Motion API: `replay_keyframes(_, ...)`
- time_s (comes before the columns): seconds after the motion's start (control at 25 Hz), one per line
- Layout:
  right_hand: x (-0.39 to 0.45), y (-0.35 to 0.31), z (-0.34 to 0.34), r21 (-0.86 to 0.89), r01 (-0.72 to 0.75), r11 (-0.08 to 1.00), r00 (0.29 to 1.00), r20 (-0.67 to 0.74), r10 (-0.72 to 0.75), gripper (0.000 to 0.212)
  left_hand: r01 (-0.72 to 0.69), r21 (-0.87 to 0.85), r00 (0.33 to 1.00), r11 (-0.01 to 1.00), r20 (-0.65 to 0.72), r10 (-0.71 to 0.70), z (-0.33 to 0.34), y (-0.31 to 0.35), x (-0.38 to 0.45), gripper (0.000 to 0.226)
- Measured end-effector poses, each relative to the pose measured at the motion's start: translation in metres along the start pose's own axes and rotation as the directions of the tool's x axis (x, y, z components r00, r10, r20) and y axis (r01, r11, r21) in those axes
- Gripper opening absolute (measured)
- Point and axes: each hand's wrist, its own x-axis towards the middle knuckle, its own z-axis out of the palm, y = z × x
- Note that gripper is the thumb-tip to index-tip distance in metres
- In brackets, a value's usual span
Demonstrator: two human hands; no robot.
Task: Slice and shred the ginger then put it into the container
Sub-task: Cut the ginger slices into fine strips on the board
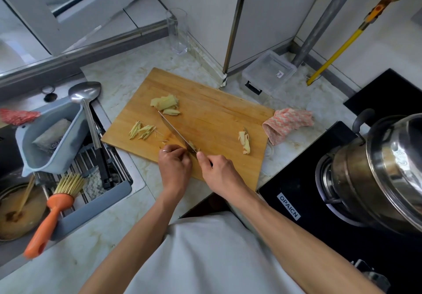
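A wooden cutting board (pixel 212 115) lies on the counter. My right hand (pixel 219 175) grips the handle of a knife (pixel 175 131) whose blade points away to the upper left. My left hand (pixel 174 163), fingers curled, holds a small piece of ginger (pixel 192 145) against the blade near the board's front edge. A heap of ginger slices (pixel 165 103) sits mid-board, thin ginger shreds (pixel 141 130) lie at the left, and peel scraps (pixel 244 142) at the right. A lidded clear plastic container (pixel 269 72) stands behind the board.
A sink at the left holds a grey basin (pixel 52 138), a steel ladle (pixel 88 102), an orange brush (pixel 52 211) and a bowl with chopsticks (pixel 20 211). A steel pot (pixel 383 168) sits on the black stove at the right. A pink cloth (pixel 285 122) and a drinking glass (pixel 178 31) are nearby.
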Motion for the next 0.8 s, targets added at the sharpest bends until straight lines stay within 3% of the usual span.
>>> replay_keyframes(0.32,0.001,0.004,0.001,-0.005,0.014,1.000,1.000,0.001,-0.014,0.052,-0.005,0.039,0.998,0.999,0.060,0.002,-0.011,0.008,0.003,0.013)
replay_keyframes(0.6,0.000,0.011,-0.021,-0.029,0.058,0.998,0.998,0.019,-0.057,0.051,0.118,-0.037,0.975,0.992,0.195,-0.108,-0.044,0.017,0.020,0.015)
replay_keyframes(0.8,-0.001,0.020,-0.027,-0.072,0.089,0.993,0.996,-0.016,-0.090,0.044,0.208,-0.112,0.965,0.972,0.187,-0.185,-0.063,0.017,0.016,0.023)
